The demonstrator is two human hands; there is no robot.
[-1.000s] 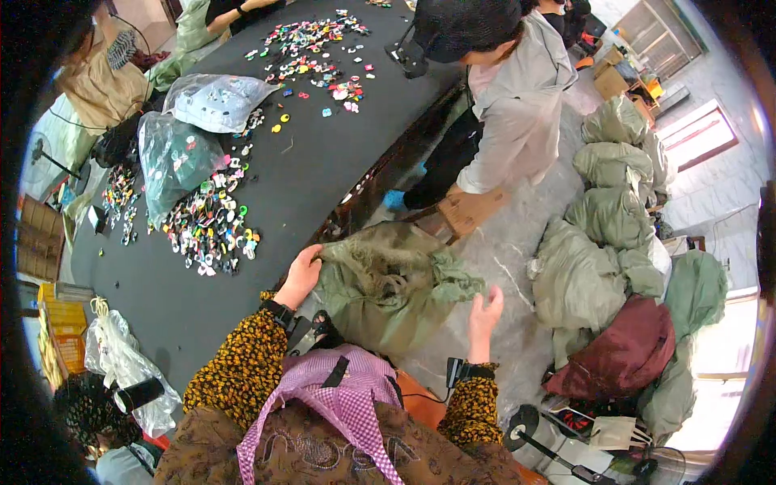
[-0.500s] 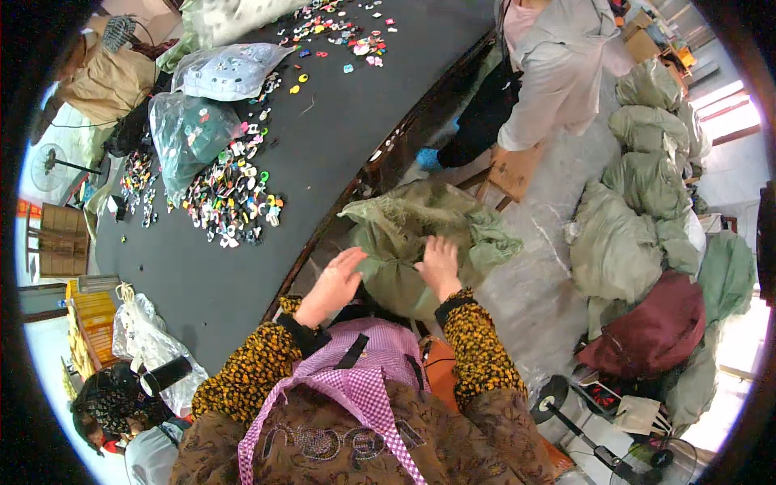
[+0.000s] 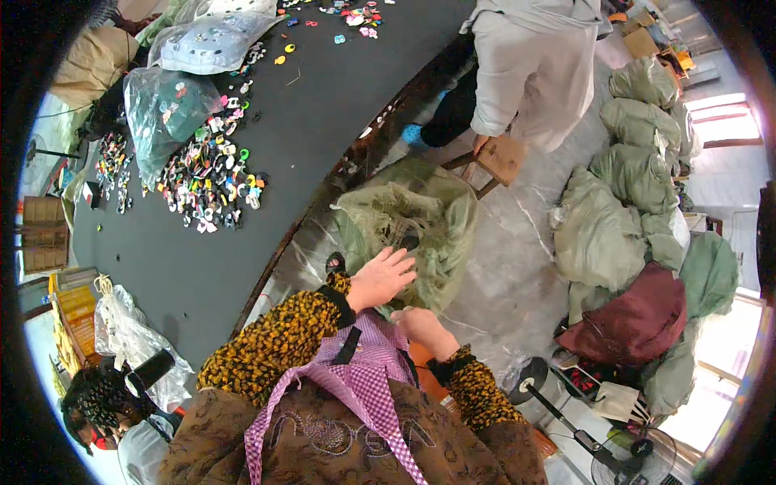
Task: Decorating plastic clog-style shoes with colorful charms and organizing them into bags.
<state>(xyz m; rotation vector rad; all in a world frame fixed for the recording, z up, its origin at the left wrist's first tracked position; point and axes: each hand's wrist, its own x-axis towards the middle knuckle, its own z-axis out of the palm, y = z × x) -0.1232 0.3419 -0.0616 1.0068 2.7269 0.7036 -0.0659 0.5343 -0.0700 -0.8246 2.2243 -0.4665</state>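
Note:
A green woven sack (image 3: 449, 242) stands on the floor in front of me, its mouth gaping and a dark thing showing inside. My left hand (image 3: 383, 279) lies over the near rim of the sack, fingers stretched out and slightly apart. Lower and to the right, my right hand (image 3: 424, 330) is closed at the sack's near edge, with a bit of green cloth by its fingertips. A pink checked apron (image 3: 368, 343) covers my lap just below both hands.
To the left stretches a dark table (image 3: 307, 129) with a heap of small colourful pieces (image 3: 212, 174) and filled plastic bags (image 3: 166, 113). Ahead, a person (image 3: 529, 73) stands by a wooden stool (image 3: 501, 159). Full green sacks (image 3: 598, 230) and a maroon one (image 3: 630, 319) line the right.
Both hands have come nearer to me, the left moving right and the right moving down and closing. The sack's mouth now gapes wider. The person ahead is bent further over.

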